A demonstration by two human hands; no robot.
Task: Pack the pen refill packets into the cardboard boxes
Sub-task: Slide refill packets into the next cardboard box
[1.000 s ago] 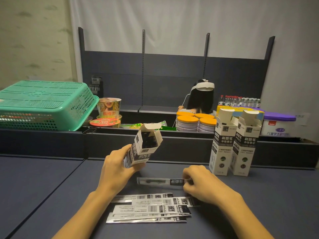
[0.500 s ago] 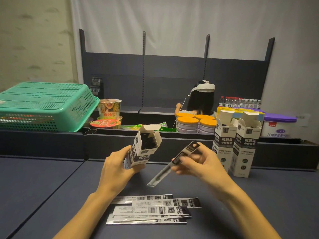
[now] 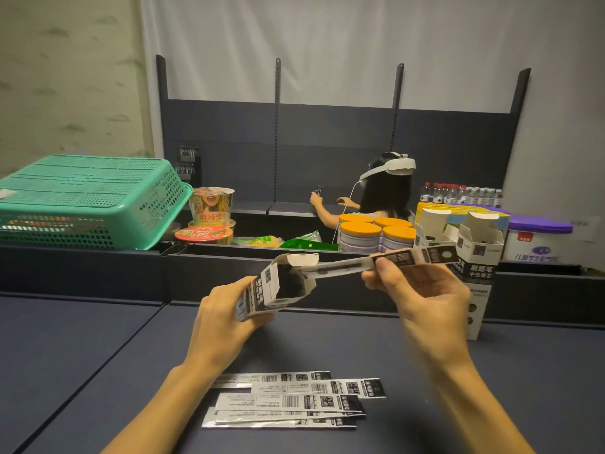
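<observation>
Left hand [image 3: 222, 322] wrapped round a tilted cardboard box [image 3: 275, 290], flap open, mouth facing right, held above the dark table [image 3: 82, 355]. Right hand [image 3: 422, 290] pinching a refill packet [image 3: 376, 262], its left tip at the box mouth. Below, more packets [image 3: 288, 401] flat on the table; far right, two upright boxes [image 3: 471, 253].

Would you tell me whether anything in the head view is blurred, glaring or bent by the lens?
Head view: dim, even room light; the right hand and its refill packet are motion-smeared, the left hand and box sharper; faint sheen on the loose packets; the wide lens bows the shelf uprights outward.
</observation>
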